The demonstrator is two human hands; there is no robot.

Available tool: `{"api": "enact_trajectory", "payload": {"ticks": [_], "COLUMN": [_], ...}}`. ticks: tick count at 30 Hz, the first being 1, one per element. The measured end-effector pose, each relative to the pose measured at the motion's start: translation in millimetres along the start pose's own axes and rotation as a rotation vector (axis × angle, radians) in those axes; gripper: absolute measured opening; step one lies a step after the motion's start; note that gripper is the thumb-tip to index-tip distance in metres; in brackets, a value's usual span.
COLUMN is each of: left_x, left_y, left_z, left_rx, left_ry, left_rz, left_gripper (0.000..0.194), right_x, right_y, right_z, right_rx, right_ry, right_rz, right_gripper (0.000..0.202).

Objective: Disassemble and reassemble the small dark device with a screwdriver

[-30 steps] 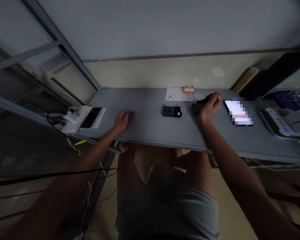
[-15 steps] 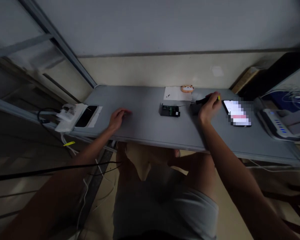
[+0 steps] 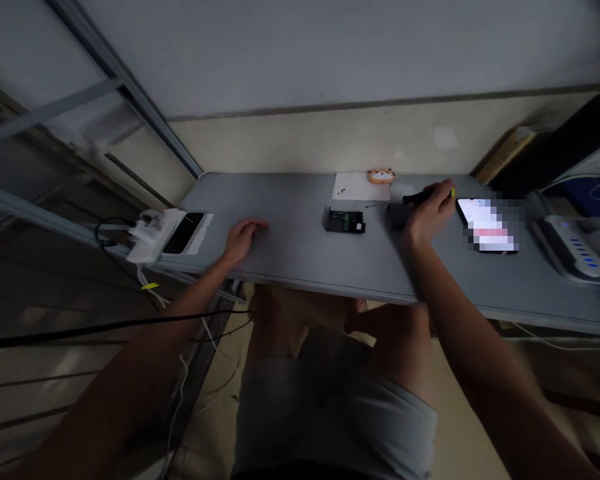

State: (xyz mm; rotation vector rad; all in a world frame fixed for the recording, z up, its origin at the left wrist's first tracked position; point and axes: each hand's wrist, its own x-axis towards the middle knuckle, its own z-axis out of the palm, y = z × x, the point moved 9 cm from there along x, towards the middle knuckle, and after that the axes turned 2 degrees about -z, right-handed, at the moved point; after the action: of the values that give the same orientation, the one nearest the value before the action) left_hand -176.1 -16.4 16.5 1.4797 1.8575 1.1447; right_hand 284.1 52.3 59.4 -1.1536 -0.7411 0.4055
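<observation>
My right hand [image 3: 431,210] is wrapped round the dark handle of a screwdriver [image 3: 413,198] with a yellow end. The screwdriver's thin shaft points left, its tip just behind the right end of an opened black device [image 3: 350,223] that shows a green circuit board. A dark block-like part [image 3: 397,217] lies partly behind my right hand. To the left of the device, my left hand [image 3: 242,240] rests on the grey table [image 3: 295,247] with its fingers stretched out, holding nothing. Several tiny dark pieces, which look like screws [image 3: 342,191], lie on a white paper [image 3: 356,187].
An orange-rimmed oval object [image 3: 381,176] sits at the paper's back edge. Right of my hand lies a lit phone [image 3: 485,223], with a white power strip [image 3: 575,250] beyond it. At the left end are a dark-screened phone [image 3: 183,233] and white adapters [image 3: 153,230].
The camera view has turned slightly, so the scene sits a little further right. The screwdriver tip has shifted slightly back from the device's end. Both hands keep nearly the same pose.
</observation>
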Motion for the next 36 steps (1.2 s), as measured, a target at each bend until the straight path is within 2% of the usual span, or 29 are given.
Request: {"api": "enact_trajectory", "payload": {"ticks": [5,11,16,22,25,28,32,36], "left_x": [-1.2,1.0,3.1,1.5,-0.1,-3.5,-8.4,-8.7], "left_y": [0.2,-2.0,-5.1,-1.5,2.6,10.0,32.4,86.5], "left_z": [-0.5,-1.6,-3.2,-3.4,-3.2,-0.7,22.3,74.5], "left_rx": [-0.006,-0.016,-0.006,0.016,0.056,0.144,0.236,0.201], "left_ry": [0.010,0.026,0.016,0.005,-0.002,-0.003,-0.056,-0.169], "left_rz": [0.000,0.000,-0.014,0.001,0.053,0.165,0.344,0.585], "left_gripper": [0.030,0.028,0.027,0.028,0.030,0.026,0.017,0.020], "right_x": [-0.5,0.3,4.7,3.6,1.8,0.5,-3.0,-7.3], "right_y": [-2.7,6.9,12.8,6.2,5.4,3.7,0.8,1.2], "right_z": [0.0,2.7,3.5,0.5,0.4,-0.8,-0.4,0.8], "right_rx": [0.028,-0.006,-0.036,-0.010,-0.009,-0.012,-0.010,-0.016], "right_ry": [0.001,-0.005,0.004,0.017,-0.001,-0.006,-0.031,-0.044], "right_rz": [0.027,-0.013,-0.016,-0.012,-0.009,-0.025,-0.036,-0.022], "right_gripper": [0.038,0.046,0.044,0.041,0.044,0.048,0.051,0.050]}}
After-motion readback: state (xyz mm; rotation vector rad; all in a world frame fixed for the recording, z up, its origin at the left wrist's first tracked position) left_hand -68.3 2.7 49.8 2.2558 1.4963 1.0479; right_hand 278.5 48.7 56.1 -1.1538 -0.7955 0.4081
